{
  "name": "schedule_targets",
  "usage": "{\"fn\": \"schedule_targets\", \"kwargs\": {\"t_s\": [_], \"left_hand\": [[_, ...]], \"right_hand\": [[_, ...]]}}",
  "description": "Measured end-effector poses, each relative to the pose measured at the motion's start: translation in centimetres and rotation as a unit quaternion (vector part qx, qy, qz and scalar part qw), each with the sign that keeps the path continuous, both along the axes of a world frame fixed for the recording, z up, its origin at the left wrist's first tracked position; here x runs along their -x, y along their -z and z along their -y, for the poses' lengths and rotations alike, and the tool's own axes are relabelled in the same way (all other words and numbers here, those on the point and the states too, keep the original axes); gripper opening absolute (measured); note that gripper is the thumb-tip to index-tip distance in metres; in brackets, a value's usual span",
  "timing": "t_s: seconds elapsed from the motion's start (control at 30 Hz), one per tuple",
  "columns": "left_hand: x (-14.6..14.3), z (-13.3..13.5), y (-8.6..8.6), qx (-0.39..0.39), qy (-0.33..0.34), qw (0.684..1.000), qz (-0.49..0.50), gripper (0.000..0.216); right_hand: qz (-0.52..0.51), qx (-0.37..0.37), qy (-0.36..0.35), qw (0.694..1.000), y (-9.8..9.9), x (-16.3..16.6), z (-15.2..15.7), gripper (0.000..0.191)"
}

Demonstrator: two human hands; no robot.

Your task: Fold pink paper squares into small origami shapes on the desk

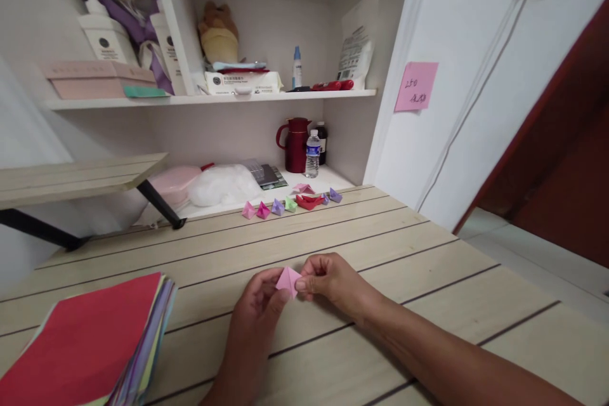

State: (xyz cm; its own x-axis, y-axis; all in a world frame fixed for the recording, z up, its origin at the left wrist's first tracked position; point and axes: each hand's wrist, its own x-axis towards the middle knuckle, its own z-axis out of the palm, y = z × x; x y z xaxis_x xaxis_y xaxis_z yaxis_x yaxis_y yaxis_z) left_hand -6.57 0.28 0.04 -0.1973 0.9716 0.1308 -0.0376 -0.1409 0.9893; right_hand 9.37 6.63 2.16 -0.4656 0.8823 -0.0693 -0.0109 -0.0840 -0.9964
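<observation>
A small folded piece of pink paper (288, 280), diamond-like with creases meeting near its middle, is held just above the wooden tabletop. My left hand (259, 307) pinches its lower left side, thumb in front and fingers curled behind. At its right corner, my right hand (323, 279) grips the paper between thumb and curled fingers. Beyond the hands, a row of small folded paper shapes stands at the table's back edge, among them a red paper boat (309, 202), a green one (290, 204) and a purple one (335, 195).
A stack of coloured paper with a red sheet (90, 330) on top lies at the left. Behind the table (404, 254), a shelf holds a dark red jug (297, 144) and a water bottle (313, 155). A small raised wooden stand (80, 177) stands at the back left.
</observation>
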Motion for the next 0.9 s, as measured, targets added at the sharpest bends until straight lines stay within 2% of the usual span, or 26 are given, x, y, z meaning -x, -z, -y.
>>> {"fn": "schedule_targets", "kwargs": {"t_s": [0.13, 0.27, 0.43, 0.63, 0.73, 0.9], "left_hand": [[0.1, -0.2, 0.5, 0.031, 0.034, 0.998, -0.042, 0.03], [0.1, -0.1, 0.4, 0.042, 0.016, 0.995, -0.088, 0.021], [0.6, -0.3, 0.8, 0.018, 0.014, 0.995, -0.096, 0.022], [0.7, -0.2, 0.7, 0.001, 0.019, 0.994, -0.103, 0.022], [0.5, -0.2, 0.7, -0.011, 0.018, 0.993, -0.113, 0.025], [0.2, -0.5, 1.5, -0.026, 0.004, 0.991, -0.135, 0.025]], "right_hand": [[-0.017, -0.004, -0.014, 1.0, 0.4, 0.3, 0.1, 0.038], [-0.051, -0.005, -0.016, 0.999, 0.7, 0.2, 0.0, 0.038], [-0.06, 0.0, -0.043, 0.997, 0.6, 0.1, -0.1, 0.037], [-0.085, 0.005, -0.032, 0.996, 0.7, 0.1, 0.3, 0.036], [-0.103, -0.006, -0.018, 0.995, 0.8, 0.3, 0.3, 0.047], [-0.088, -0.045, -0.004, 0.995, 0.2, 0.5, 0.7, 0.032]]}}
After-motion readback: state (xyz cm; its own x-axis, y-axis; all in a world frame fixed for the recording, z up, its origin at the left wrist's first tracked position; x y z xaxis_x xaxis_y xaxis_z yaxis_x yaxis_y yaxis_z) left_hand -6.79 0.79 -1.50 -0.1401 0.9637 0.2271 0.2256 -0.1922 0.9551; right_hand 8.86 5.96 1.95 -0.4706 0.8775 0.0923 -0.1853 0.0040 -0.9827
